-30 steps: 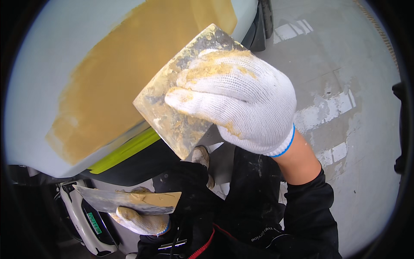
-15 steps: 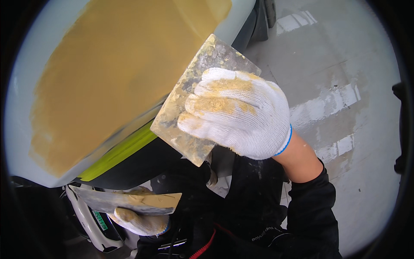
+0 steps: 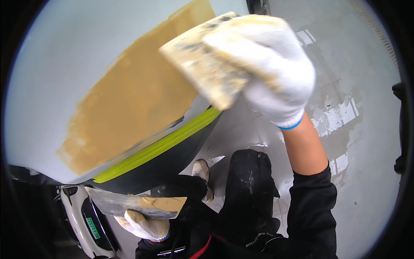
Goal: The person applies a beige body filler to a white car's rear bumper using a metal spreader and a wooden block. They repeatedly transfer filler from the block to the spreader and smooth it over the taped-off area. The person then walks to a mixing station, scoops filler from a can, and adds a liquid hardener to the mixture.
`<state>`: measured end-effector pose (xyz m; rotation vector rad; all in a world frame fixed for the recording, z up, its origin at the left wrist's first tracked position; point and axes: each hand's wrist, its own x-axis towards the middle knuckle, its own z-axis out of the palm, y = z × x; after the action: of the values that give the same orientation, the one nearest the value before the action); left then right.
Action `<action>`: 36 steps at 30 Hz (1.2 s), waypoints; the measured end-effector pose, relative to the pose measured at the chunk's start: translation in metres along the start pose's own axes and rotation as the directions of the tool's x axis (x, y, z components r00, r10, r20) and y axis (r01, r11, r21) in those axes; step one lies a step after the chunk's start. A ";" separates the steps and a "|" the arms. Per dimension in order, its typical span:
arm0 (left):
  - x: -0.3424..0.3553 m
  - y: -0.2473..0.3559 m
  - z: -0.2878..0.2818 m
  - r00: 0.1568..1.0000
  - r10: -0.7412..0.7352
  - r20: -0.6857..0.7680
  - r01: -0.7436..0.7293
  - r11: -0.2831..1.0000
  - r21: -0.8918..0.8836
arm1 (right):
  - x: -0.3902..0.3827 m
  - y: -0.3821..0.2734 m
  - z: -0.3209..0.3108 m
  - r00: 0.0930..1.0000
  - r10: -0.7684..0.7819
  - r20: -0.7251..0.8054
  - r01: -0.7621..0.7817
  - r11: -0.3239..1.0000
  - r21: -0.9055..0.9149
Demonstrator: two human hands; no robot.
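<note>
In a white glove smeared with tan putty, my right hand [image 3: 282,71] is closed round a square putty spreader [image 3: 194,60]. The spreader is tilted, crusted with putty and blurred by motion. It overlaps the right end of a tan putty patch [image 3: 133,95] in view; I cannot tell whether it touches. That patch lies on a pale grey vehicle panel [image 3: 77,60]. Lower left, my gloved left hand [image 3: 144,226] grips a flat metal putty plate [image 3: 114,203], its thumb on the near edge. Tan putty sits on the plate's right end.
Yellow-green masking tape [image 3: 159,149] runs along the panel's lower edge above dark trim [image 3: 172,170]. A white car [image 3: 82,220] with a green plate is at lower left. My knee [image 3: 250,185] and shoe [image 3: 200,170] are below; wet grey floor tiles [image 3: 332,116] extend right.
My right hand and the spreader have moved up and to the right, and the spreader has turned. The view has shifted, showing more bare panel and tape. My left hand still holds the plate.
</note>
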<state>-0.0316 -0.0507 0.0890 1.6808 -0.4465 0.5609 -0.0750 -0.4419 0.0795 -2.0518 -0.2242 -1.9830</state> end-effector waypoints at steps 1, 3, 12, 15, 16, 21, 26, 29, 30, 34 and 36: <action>0.000 0.005 0.002 1.000 -0.002 0.024 0.002 1.000 -0.028 | 0.011 0.000 0.004 0.999 -0.047 0.003 0.047 0.999 -0.024; 0.002 0.010 0.005 0.999 0.003 0.055 0.000 0.998 -0.068 | 0.026 -0.002 0.015 0.997 -0.079 -0.002 0.079 0.993 -0.089; 0.002 -0.003 -0.006 0.994 0.017 0.106 -0.010 0.998 -0.063 | 0.012 -0.012 0.037 0.997 -0.069 -0.040 0.067 0.997 -0.038; 0.001 -0.003 -0.003 0.996 0.018 0.089 -0.010 0.996 -0.092 | 0.006 -0.024 0.030 0.999 -0.021 0.024 0.022 0.999 -0.031; 0.001 -0.003 -0.003 0.995 0.007 0.099 0.005 0.993 -0.121 | 0.005 -0.029 0.028 0.999 -0.004 0.047 0.006 1.000 -0.029; 0.006 -0.011 -0.007 0.998 0.044 0.039 -0.044 0.999 0.013 | -0.009 -0.048 0.023 0.982 0.115 0.153 -0.114 0.993 -0.015; 0.007 -0.025 -0.022 0.999 -0.011 -0.044 0.009 0.999 -0.045 | -0.023 -0.055 0.018 0.972 0.129 0.198 -0.130 0.991 -0.007; 0.010 -0.027 -0.025 0.999 0.035 -0.008 -0.035 0.997 -0.065 | -0.031 -0.058 0.017 0.967 0.155 0.202 -0.162 0.987 0.022; 0.012 -0.025 -0.025 0.998 0.045 0.048 -0.044 0.999 -0.013 | -0.034 -0.058 0.017 0.960 0.174 0.221 -0.183 0.983 0.020; 0.010 -0.016 -0.010 0.998 0.058 -0.037 -0.058 0.998 0.020 | -0.041 -0.050 0.012 0.955 0.145 0.259 -0.163 0.985 0.048; 0.007 -0.009 -0.002 0.999 0.030 -0.024 -0.030 0.999 -0.010 | -0.036 -0.040 0.006 0.958 0.097 0.268 -0.120 0.990 0.071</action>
<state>-0.0211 -0.0466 0.0868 1.6586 -0.4575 0.5996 -0.0832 -0.3988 0.0474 -2.2174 -0.2414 -1.6045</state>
